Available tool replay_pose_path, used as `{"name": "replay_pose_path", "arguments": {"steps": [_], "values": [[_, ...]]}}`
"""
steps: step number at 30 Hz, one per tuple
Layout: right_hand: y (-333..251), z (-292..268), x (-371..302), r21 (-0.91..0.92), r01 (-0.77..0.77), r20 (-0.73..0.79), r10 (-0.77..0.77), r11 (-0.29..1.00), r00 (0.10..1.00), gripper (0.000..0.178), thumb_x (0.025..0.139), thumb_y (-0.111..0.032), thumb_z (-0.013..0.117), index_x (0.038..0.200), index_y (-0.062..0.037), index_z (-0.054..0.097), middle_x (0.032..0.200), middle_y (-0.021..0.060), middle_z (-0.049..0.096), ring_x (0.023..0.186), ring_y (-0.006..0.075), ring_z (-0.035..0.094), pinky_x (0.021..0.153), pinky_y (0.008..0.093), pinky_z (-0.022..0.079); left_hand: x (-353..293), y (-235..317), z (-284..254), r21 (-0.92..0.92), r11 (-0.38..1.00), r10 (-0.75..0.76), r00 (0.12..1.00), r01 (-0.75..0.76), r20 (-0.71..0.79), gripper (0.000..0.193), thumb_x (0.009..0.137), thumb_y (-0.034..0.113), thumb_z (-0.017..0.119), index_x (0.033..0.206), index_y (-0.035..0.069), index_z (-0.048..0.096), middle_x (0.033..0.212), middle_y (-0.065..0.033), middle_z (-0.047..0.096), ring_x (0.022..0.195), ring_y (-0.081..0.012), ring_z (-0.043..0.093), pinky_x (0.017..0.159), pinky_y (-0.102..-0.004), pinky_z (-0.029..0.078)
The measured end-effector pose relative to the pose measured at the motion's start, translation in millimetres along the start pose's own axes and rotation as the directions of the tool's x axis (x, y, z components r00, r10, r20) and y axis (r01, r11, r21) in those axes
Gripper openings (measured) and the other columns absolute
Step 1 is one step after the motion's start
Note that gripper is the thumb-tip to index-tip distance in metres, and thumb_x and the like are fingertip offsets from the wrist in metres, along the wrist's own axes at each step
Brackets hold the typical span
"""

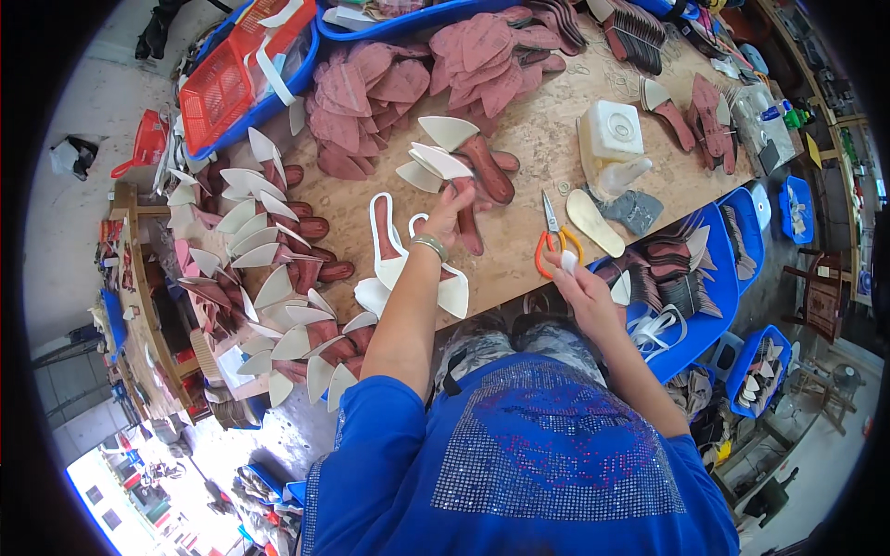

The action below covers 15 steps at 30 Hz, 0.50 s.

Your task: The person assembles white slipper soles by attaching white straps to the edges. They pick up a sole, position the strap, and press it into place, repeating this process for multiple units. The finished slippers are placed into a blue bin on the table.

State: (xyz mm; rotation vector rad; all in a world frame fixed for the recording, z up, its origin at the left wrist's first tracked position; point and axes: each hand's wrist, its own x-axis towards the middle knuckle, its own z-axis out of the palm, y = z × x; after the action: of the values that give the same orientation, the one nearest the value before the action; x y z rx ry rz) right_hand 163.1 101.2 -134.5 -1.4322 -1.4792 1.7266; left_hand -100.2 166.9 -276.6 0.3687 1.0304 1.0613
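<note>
Head view has the worker's left hand [451,215] out over the table [505,269], fingers pinching a reddish-brown insole [471,233] close to its pale end. That brown part is long, narrow and rounded at the tip. The grip covers its middle, and I can't make out where its pale end stops among the neighbouring pale pieces [443,160]. Other insoles [489,171] lie just beyond.

By the table's near edge, the right hand [586,295] has its fingers bent around something small and white [568,262]; what it is, I can't tell. Orange-handled scissors [551,221] lie right there, their handles partly hidden by that hand. Near them are a cream sole [594,223] and a white jug [607,132], any marking on its cap too small to read. Rows of pale-tipped insoles [311,228] crowd the left, with pink piles [348,107] beyond. A blue tub [371,33] is cut off at the top.
</note>
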Motion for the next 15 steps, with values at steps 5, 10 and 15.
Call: {"name": "replay_pose_path", "arguments": {"steps": [5,10,15], "values": [[-2,7,38,0.140,-0.136,0.062,0.129,0.981,0.990,0.033,0.095,-0.022,0.050,0.119,-0.0013,0.058,0.070,-0.0061,0.043,0.061,0.0035,0.036,0.055,0.0184,0.030,-3,-2,-9,-0.133,0.988,-0.087,0.996,0.082,-0.034,0.047,0.089,0.058,0.046,0.108,0.016,0.054,0.099,-0.0012,0.061,0.078,-0.0134,0.059,0.070,-0.0310,0.047],[37,24,82,0.252,-0.163,0.071,0.149,0.954,0.986,0.027,0.092,-0.024,0.055,0.108,-0.0034,0.062,0.070,-0.0034,0.052,0.060,0.0043,0.045,0.053,0.0197,0.035,14,-32,-34,-0.192,0.980,-0.070,0.995,0.055,-0.073,0.035,0.095,0.047,0.041,0.089,0.014,0.054,0.072,-0.0007,0.054,0.059,-0.0117,0.050,0.054,-0.0251,0.040],[62,41,136,-0.258,0.151,-0.123,-0.188,0.954,0.975,0.022,0.088,-0.024,0.056,0.102,-0.0082,0.063,0.078,0.0113,0.065,0.064,0.0215,0.062,0.057,0.0325,0.047,18,-35,-35,-0.016,0.997,-0.072,0.971,0.070,-0.229,0.032,0.096,0.040,0.040,0.084,0.013,0.052,0.064,-0.0003,0.049,0.054,-0.0117,0.044,0.050,-0.0240,0.037]]}}
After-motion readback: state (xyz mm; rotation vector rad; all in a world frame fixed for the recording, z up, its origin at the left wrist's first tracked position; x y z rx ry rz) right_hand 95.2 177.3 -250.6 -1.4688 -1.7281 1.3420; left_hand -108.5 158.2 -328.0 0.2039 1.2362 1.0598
